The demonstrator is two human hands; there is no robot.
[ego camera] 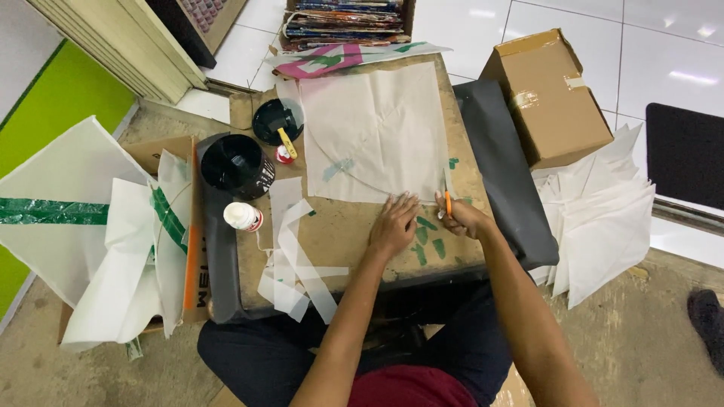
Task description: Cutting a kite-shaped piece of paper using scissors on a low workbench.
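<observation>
Forearms come up from bottom centre, over dark trousers and a maroon shirt. Seated at a low tabletop (339, 234), brown board, glue-stained, green paint marks near the lower right edge.

Largest first:
- Paper sheet (377, 128), off-white, square, flat at frame centre; a thin curved stick runs across it, tape patch on its left part.
- Left hand (394, 224): fingers spread, palm down, pressing the sheet's bottom edge. Holds nothing.
- Right hand (466, 218): grip clamped on orange-handled scissors (446, 203), at the sheet's lower right corner. Blades mostly hidden; can't tell how far open.

Risks, my read:
- Left fingertips sit just beside the blades; a slip could nick them.
- Thin paper, pinned on one edge only; a drag of the blade could tear it or skew the cut.
- Loose paper strips (298, 264) hang off the front edge; an elbow could sweep them off.
- Glue bottle (243, 216) lies at the left edge and could roll off.

Surroundings: black tub (236, 164) and black lid (277, 120) left of the sheet. Paper stacks (603, 218) right, more white paper with green tape far left. Cardboard box (547, 98) upper right. Glossy white floor tiles at top, bare concrete at bottom.
</observation>
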